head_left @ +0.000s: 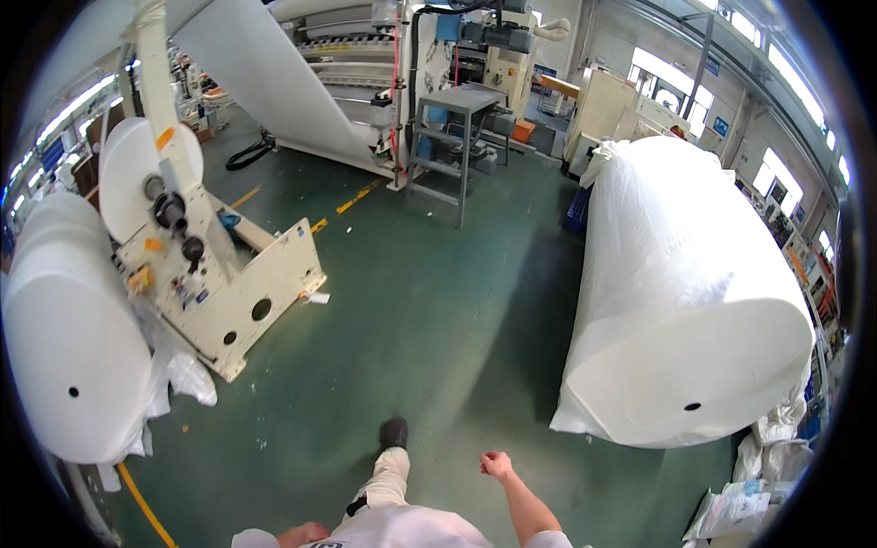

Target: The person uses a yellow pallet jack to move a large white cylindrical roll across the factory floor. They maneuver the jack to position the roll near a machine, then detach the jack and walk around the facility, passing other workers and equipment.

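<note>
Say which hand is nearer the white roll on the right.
The right hand. It is out in front, to the left of the roll and apart from it. The left hand is farther left, at the picture's lower edge, on the body's far side.

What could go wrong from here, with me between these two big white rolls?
The crumpled white plastic film beside the white cylindrical roll on the left lies low and might snag your black shoe if you pass close.

The lower edge of the cream metal machine frame juts over the green floor and could catch a shin.

The film-wrapped white roll on the right shows no visible chock, so it might shift if pushed.
</note>
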A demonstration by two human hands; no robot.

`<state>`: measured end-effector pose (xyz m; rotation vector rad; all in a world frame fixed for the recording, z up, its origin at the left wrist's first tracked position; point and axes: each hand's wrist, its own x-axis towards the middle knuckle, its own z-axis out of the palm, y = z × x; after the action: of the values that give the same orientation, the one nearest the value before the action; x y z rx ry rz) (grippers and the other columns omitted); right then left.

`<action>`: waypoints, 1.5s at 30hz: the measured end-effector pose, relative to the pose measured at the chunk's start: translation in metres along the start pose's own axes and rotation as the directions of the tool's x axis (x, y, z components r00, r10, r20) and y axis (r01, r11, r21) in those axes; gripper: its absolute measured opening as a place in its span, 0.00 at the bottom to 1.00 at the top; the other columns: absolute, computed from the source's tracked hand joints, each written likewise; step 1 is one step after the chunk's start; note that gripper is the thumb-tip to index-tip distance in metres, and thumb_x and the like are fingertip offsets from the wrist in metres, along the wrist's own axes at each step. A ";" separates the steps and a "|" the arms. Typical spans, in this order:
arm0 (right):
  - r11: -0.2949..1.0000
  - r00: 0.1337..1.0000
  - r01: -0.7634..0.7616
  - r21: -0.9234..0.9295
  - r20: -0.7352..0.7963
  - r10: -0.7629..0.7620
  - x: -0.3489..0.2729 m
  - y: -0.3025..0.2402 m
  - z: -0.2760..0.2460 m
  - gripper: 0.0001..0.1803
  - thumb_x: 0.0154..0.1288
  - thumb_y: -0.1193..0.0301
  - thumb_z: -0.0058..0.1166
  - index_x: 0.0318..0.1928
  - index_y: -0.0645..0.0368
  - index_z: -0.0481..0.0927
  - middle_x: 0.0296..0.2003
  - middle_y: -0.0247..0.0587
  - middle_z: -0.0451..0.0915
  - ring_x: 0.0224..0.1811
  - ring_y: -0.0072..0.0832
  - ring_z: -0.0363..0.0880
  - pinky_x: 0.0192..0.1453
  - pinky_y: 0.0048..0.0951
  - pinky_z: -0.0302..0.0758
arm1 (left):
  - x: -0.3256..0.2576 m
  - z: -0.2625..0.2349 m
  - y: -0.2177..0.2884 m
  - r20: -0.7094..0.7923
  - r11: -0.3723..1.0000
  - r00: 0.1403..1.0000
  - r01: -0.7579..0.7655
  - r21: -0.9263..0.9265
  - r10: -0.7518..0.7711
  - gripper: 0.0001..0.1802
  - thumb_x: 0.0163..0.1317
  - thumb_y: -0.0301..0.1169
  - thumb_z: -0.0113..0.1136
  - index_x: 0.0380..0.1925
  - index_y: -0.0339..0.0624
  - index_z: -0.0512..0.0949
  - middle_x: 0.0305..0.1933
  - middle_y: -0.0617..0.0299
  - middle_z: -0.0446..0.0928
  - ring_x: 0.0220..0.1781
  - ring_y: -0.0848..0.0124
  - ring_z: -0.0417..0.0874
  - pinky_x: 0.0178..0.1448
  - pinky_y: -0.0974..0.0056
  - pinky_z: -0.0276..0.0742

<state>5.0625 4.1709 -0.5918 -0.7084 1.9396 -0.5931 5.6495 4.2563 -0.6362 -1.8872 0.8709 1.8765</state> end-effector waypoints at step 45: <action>0.617 0.704 -0.600 0.510 -0.031 0.710 1.211 -0.623 -0.630 0.03 0.56 0.76 0.58 0.29 0.63 0.82 0.22 0.43 0.81 0.22 0.26 0.81 0.22 0.25 0.79 | 0.357 -0.196 2.177 0.028 0.526 0.636 -0.662 0.533 0.771 0.14 0.53 0.35 0.62 0.37 0.40 0.81 0.33 0.59 0.85 0.37 0.69 0.86 0.46 0.65 0.79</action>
<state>4.1828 2.9572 -0.6555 0.4237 1.9697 -0.6413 4.4053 2.4250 -0.5829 -1.4834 2.2691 1.5384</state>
